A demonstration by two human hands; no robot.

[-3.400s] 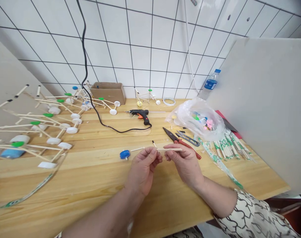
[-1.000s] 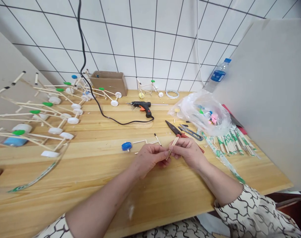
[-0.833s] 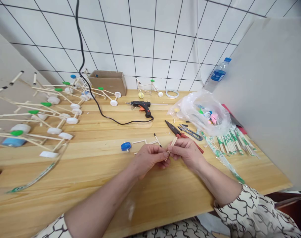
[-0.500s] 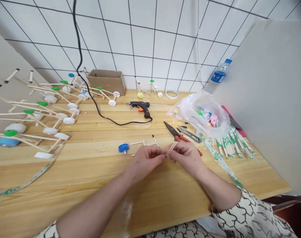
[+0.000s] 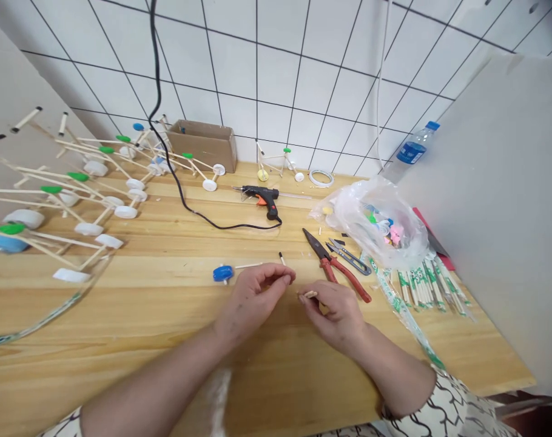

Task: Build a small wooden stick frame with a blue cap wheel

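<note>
My right hand [image 5: 335,309] is closed on short wooden sticks [image 5: 310,294], whose pale ends show between thumb and forefinger. To its left, apart from it, my left hand [image 5: 258,297] has thumb and fingertips pressed together; anything between them is hidden. Just beyond my left hand lie a thin wooden stick [image 5: 249,265] and a black-tipped stick [image 5: 282,259], both partly covered by the hand. A blue bottle cap [image 5: 222,273] rests at their left. Red-handled pliers [image 5: 328,261] lie beyond my right hand, beside grey thread snips [image 5: 349,255].
A black glue gun [image 5: 264,197] with its cord lies farther back. Several stick-and-cap models [image 5: 89,229] crowd the left side. A cardboard box [image 5: 203,145] stands by the wall. On the right are a plastic bag of caps [image 5: 371,218], wrapped sticks [image 5: 421,282] and a water bottle [image 5: 415,149].
My hands have come apart from each other. The right one, with the sticks, has moved lower and turned, uncovering the pliers' handles. The view has shifted slightly.
</note>
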